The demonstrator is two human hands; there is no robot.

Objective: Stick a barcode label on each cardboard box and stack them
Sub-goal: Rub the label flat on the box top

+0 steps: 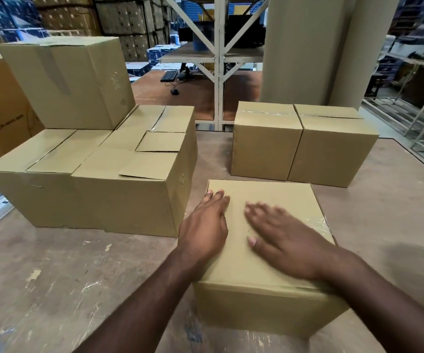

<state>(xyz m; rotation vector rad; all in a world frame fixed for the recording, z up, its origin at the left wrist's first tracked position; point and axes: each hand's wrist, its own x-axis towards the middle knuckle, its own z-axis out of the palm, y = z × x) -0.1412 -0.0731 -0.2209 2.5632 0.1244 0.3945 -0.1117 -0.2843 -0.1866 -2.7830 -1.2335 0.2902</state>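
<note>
The nearest cardboard box (pixel 264 250) is set at about five o'clock of the view, on the worn work surface (pixel 53 271), its top face turned up toward the camera. Both hands are laid on that top. The left hand (pixel 205 225) is placed along the box's left edge at about nine o'clock of the lid, fingers straight and close together, palm down. The right hand (pixel 282 238) is spread flat across the middle of the lid, fingers extended toward eleven o'clock and blurred, which suggests a sweeping stroke. This pairing is judged to serve one purpose: the box is steadied at its edge while its top is smoothed or pressed. No barcode label can be made out under or beside the hands; whether one is covered by the right palm cannot be told. A strip of clear tape (pixel 321 225) is seen at the lid's right edge.

Farther out, at ten o'clock, a low block of boxes (pixel 99 189) is packed side by side, with a larger box (pixel 71 82) stacked on top at eleven o'clock; this is judged to be the growing stack. At one o'clock, a pair of boxes (pixel 300 146) is stood touching, well apart from the stack, probably waiting for labels.

Beyond, at twelve o'clock, a steel rack upright (pixel 219 59) is seen, and a keyboard (pixel 169 75) behind it.
</note>
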